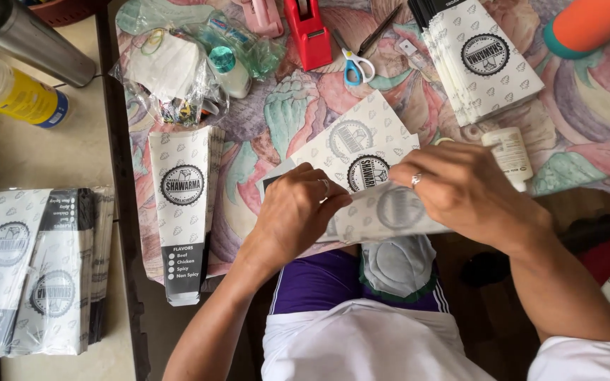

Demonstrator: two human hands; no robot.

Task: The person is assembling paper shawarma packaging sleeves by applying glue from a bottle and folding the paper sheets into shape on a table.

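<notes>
Below the scissors [356, 68], left hand [294, 212] and right hand [460, 190] pinch 1 printed sleeve [383, 212], fingers curled shut; left of them, a plastic bag [178, 77] holds small supplies.

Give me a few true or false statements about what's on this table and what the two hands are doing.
1. Both hands, left hand and right hand, hold a printed paper sleeve. True.
2. The scissors have red handles. False: they are blue.
3. A red tape dispenser stands left of the scissors. True.
4. The yellow bottle stands upright on the flowered cloth. False: it lies on its side on the plain surface to the left.
5. The right hand wears a ring. True.
</notes>
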